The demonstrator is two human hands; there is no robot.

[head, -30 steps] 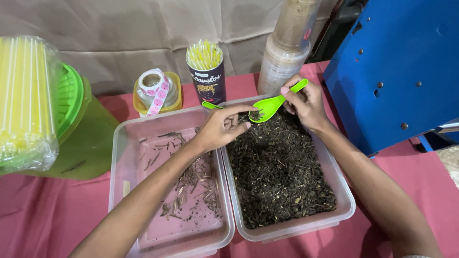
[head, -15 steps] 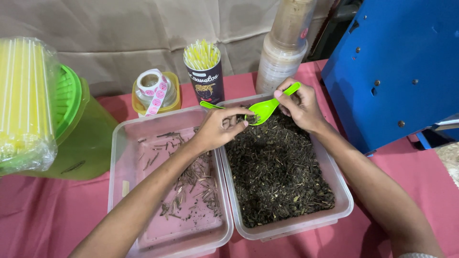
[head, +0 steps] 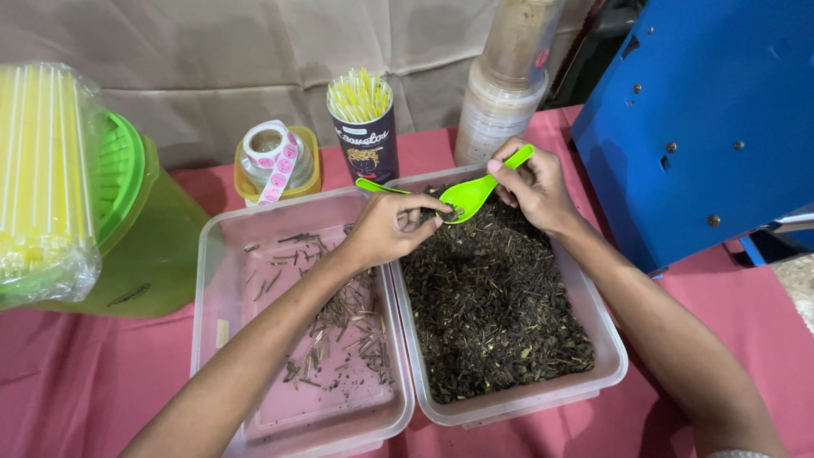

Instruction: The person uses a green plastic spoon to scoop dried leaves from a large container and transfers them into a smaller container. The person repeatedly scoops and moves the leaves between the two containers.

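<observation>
Two hands busy: right hand [head: 536, 188] clamps green spoon [head: 475, 192], left hand [head: 392, 229] pinches bits off it—one tilt could spill dried leaves [head: 492, 305] over the tub's [head: 612, 373] rim.

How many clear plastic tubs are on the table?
2. The left tub holds a few picked-out sticks; the right tub, touching it, is full of dark dried leaves. None seem hidden.

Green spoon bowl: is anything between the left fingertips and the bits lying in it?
Nothing visible. The left hand has its fingertips right at the bowl of the green spoon, which the right hand holds by the handle over the tray of dark leaves.
</observation>
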